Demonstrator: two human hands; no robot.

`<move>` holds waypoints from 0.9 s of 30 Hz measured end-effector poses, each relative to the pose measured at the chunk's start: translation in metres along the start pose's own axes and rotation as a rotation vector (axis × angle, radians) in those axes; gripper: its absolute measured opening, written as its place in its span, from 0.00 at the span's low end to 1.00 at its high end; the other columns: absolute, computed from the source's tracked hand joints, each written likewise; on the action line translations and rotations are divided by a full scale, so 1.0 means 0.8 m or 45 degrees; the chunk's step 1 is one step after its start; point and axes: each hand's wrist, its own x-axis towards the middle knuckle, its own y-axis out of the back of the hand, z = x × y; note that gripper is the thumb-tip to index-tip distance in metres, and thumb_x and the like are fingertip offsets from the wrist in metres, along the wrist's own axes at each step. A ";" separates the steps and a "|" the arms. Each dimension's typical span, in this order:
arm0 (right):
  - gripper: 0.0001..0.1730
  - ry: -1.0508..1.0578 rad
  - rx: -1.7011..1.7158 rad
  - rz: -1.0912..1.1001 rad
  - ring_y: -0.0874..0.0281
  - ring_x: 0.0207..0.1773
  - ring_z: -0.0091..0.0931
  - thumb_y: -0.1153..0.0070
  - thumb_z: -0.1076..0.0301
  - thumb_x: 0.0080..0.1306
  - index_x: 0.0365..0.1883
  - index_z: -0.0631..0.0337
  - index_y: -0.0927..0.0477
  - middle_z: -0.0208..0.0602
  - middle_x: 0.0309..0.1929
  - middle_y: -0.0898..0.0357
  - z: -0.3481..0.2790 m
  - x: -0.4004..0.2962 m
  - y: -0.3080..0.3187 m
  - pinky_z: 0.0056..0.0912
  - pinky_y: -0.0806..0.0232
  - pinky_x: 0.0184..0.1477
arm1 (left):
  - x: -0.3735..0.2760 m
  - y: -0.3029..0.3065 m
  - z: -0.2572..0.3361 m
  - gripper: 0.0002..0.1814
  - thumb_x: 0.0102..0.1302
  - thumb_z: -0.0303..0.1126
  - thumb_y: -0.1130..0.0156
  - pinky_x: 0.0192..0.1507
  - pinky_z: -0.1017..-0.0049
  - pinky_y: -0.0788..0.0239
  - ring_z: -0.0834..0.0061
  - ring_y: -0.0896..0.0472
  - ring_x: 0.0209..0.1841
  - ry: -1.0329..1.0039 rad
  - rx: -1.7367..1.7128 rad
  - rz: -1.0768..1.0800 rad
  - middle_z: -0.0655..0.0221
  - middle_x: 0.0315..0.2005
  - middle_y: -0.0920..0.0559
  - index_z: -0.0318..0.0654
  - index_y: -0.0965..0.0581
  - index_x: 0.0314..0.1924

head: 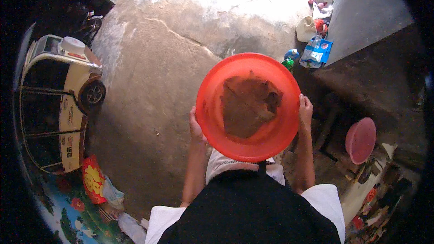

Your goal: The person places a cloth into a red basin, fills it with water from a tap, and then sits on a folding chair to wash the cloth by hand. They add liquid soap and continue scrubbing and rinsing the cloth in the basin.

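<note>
Both of my hands hold a round red plastic basin in front of my body, one on each side. My left hand grips its left rim, with the fingers hidden behind the wall. On the right rim, my right hand has its fingers curled around the edge. A crumpled brown cloth-like thing lies on the basin's bottom; what exactly it is cannot be told. Below the basin I see my white clothing and a black apron.
A small cream-coloured vehicle stands at the left. A pink basin is at the right. Bags, a pale plastic jug and a blue-and-white package line the wall at upper right. A crack crosses the concrete floor.
</note>
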 end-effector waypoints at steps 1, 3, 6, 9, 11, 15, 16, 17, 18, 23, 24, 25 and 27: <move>0.21 -0.007 -0.015 0.008 0.44 0.26 0.20 0.58 0.57 0.68 0.22 0.65 0.32 0.27 0.20 0.37 -0.009 0.015 -0.012 0.25 0.43 0.31 | 0.023 -0.001 0.010 0.27 0.69 0.49 0.65 0.59 0.65 0.41 0.67 0.29 0.54 -0.001 0.021 -0.010 0.63 0.53 0.27 0.36 0.31 0.54; 0.20 -0.075 -0.044 0.008 0.41 0.27 0.20 0.59 0.57 0.68 0.25 0.66 0.30 0.28 0.23 0.34 -0.021 0.044 -0.035 0.26 0.42 0.33 | 0.083 -0.003 0.029 0.26 0.68 0.48 0.64 0.58 0.66 0.40 0.67 0.28 0.53 0.012 0.067 -0.058 0.63 0.53 0.27 0.36 0.30 0.53; 0.19 -0.185 0.034 0.051 0.37 0.30 0.22 0.60 0.58 0.69 0.30 0.65 0.28 0.28 0.27 0.30 -0.018 0.093 -0.060 0.26 0.40 0.36 | 0.169 -0.031 0.040 0.24 0.69 0.46 0.63 0.57 0.67 0.38 0.67 0.28 0.53 0.161 0.058 -0.113 0.62 0.51 0.25 0.35 0.30 0.52; 0.16 -0.413 0.468 0.024 0.30 0.38 0.23 0.60 0.61 0.69 0.39 0.64 0.26 0.30 0.36 0.25 -0.005 0.133 -0.105 0.27 0.36 0.44 | 0.266 -0.003 0.054 0.23 0.69 0.43 0.62 0.56 0.68 0.37 0.68 0.27 0.53 0.120 0.248 0.033 0.61 0.50 0.26 0.32 0.30 0.52; 0.15 -0.587 0.921 -0.046 0.27 0.46 0.23 0.59 0.64 0.69 0.46 0.63 0.27 0.32 0.44 0.25 -0.010 0.154 -0.128 0.28 0.35 0.50 | 0.311 -0.011 0.064 0.23 0.69 0.42 0.61 0.55 0.68 0.36 0.68 0.27 0.52 0.187 0.346 0.032 0.60 0.50 0.26 0.31 0.31 0.53; 0.17 -0.791 1.106 0.233 0.30 0.54 0.30 0.63 0.66 0.69 0.53 0.64 0.31 0.38 0.52 0.28 0.035 0.220 -0.179 0.35 0.39 0.58 | 0.439 -0.014 0.059 0.26 0.70 0.48 0.62 0.58 0.68 0.39 0.69 0.29 0.55 0.285 0.611 -0.102 0.61 0.54 0.28 0.32 0.33 0.55; 0.17 -0.875 1.177 0.271 0.31 0.54 0.30 0.63 0.66 0.69 0.53 0.64 0.31 0.38 0.53 0.28 0.042 0.238 -0.207 0.35 0.40 0.58 | 0.476 0.003 0.062 0.28 0.69 0.50 0.63 0.59 0.68 0.41 0.69 0.31 0.56 0.382 0.562 -0.086 0.62 0.55 0.29 0.33 0.33 0.56; 0.17 -0.957 1.244 0.309 0.31 0.55 0.30 0.62 0.66 0.69 0.53 0.63 0.31 0.37 0.53 0.28 0.041 0.256 -0.237 0.36 0.41 0.59 | 0.513 0.021 0.066 0.30 0.69 0.52 0.64 0.60 0.67 0.43 0.69 0.32 0.57 0.473 0.506 -0.069 0.62 0.56 0.30 0.34 0.34 0.57; 0.17 -1.033 1.312 0.325 0.32 0.55 0.31 0.62 0.67 0.69 0.53 0.63 0.31 0.37 0.53 0.28 0.055 0.280 -0.258 0.36 0.41 0.59 | 0.547 0.039 0.062 0.31 0.69 0.54 0.66 0.62 0.67 0.45 0.69 0.33 0.59 0.540 0.444 -0.052 0.63 0.57 0.31 0.35 0.35 0.58; 0.17 -0.976 1.495 0.223 0.33 0.57 0.30 0.56 0.66 0.67 0.52 0.64 0.30 0.37 0.54 0.29 0.245 0.362 -0.314 0.35 0.43 0.61 | 0.684 0.084 0.011 0.35 0.68 0.58 0.69 0.64 0.65 0.48 0.68 0.36 0.62 0.570 0.622 0.047 0.64 0.59 0.34 0.37 0.37 0.60; 0.17 -0.969 1.446 0.233 0.33 0.56 0.30 0.57 0.67 0.67 0.51 0.65 0.29 0.38 0.54 0.29 0.275 0.384 -0.335 0.34 0.43 0.61 | 0.723 0.102 0.001 0.35 0.68 0.58 0.69 0.64 0.65 0.48 0.68 0.36 0.62 0.562 0.692 0.067 0.64 0.59 0.33 0.37 0.36 0.60; 0.16 -1.020 1.495 0.219 0.32 0.56 0.30 0.57 0.68 0.67 0.50 0.66 0.29 0.39 0.52 0.28 0.287 0.408 -0.356 0.34 0.42 0.61 | 0.753 0.124 -0.012 0.32 0.68 0.56 0.67 0.63 0.66 0.47 0.69 0.35 0.61 0.513 0.674 0.111 0.64 0.58 0.32 0.38 0.35 0.59; 0.15 -1.108 1.434 0.366 0.31 0.54 0.30 0.56 0.69 0.66 0.49 0.66 0.29 0.40 0.51 0.27 0.346 0.450 -0.379 0.35 0.41 0.61 | 0.806 0.162 -0.046 0.29 0.69 0.54 0.65 0.63 0.67 0.46 0.71 0.33 0.59 0.487 0.667 0.162 0.66 0.56 0.30 0.38 0.34 0.57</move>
